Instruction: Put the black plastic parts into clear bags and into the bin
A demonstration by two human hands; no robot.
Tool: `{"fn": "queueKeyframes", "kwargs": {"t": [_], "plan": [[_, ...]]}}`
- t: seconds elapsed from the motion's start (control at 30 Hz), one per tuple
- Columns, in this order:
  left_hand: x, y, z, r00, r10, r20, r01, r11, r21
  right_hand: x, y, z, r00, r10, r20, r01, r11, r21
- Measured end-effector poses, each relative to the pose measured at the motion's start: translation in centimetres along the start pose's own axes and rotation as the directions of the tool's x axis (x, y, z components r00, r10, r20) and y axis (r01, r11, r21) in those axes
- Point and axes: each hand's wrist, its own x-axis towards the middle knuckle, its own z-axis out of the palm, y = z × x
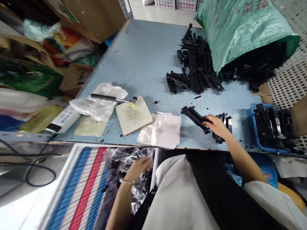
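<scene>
My right hand (217,126) rests on the blue tabletop (144,64) near its front edge, gripping a long black moulded plastic part (194,118). Just beyond the fingers lies another black part with a metal strip (222,127), partly hidden by my hand. My left hand (140,167), with a beaded bracelet on its wrist, is below the table edge. Its fingers touch crumpled clear plastic (128,163) lying in a woven bag with red and blue stripes (83,188). Dark pieces show through the plastic.
A heap of black parts (198,65) spills from a green sack (242,33). A blue basket (250,127) holds more, with another person's forearm (298,116) beside it. A yellow-tipped tool (110,98) lies across a wooden board (133,115), near white plastic sheets (163,131). Cardboard boxes stand left.
</scene>
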Motion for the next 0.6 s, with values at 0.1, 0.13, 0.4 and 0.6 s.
{"fn": "queueKeyframes", "kwargs": {"t": [0.1,0.13,0.4,0.6], "plan": [[3.8,3.8,2.9,0.968,0.245,-0.051,-0.245,0.969,0.002,0.1,-0.5,3.2,0.977,0.215,0.004,-0.200,0.901,0.386],[5.2,5.2,4.4,0.926,0.357,-0.121,-0.352,0.934,0.058,0.1,-0.7,4.2,0.966,0.259,0.018,-0.236,0.845,0.480],[11.9,7.1,8.2,0.963,0.249,-0.099,-0.244,0.968,0.059,-2.1,-1.7,5.0,0.909,0.383,0.165,-0.362,0.529,0.767],[12.4,6.2,6.1,0.997,0.045,-0.056,-0.058,0.963,-0.265,-3.6,-2.6,8.3,0.828,0.340,0.445,-0.528,0.210,0.822]]}}
